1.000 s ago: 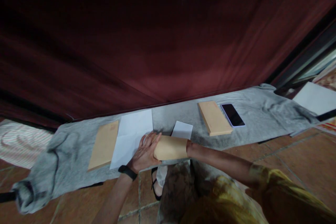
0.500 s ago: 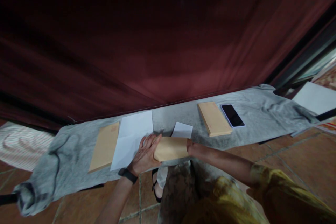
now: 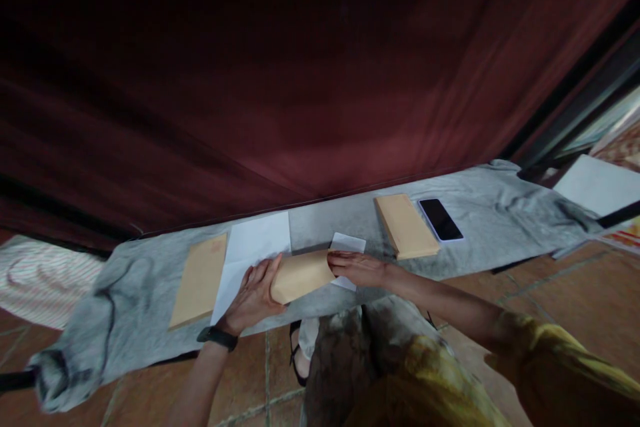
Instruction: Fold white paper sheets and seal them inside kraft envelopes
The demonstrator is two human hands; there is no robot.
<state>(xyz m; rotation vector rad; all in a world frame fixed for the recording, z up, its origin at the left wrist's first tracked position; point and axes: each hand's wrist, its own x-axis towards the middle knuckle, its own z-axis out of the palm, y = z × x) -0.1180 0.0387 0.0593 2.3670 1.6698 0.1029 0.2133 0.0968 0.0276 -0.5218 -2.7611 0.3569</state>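
Note:
My left hand (image 3: 256, 299), with a dark band at the wrist, grips the left end of a tan paper envelope (image 3: 303, 275). The envelope lies slanted and bulges a little towards its right end. My right hand (image 3: 357, 268) is at that right end, its fingers stretched out flat at the envelope's mouth; the fingertips are partly hidden there. Beneath the right hand lies a small white paper (image 3: 349, 241), partly covered. A larger creased white sheet (image 3: 257, 240) extends under my left hand. Left of that sheet lies another tan envelope pile (image 3: 199, 280).
A thicker stack of tan envelopes (image 3: 407, 227) lies to the right, beside a phone (image 3: 441, 219) with a dark screen. Grey cloth (image 3: 505, 213) covers the narrow bench. A dark red curtain (image 3: 310, 113) hangs behind it. Tiled floor (image 3: 245, 380) shows in front.
My right hand has drawn mostly out of the envelope, where it was in up to the wrist. The envelope and my left hand have shifted left, and the envelope is more slanted.

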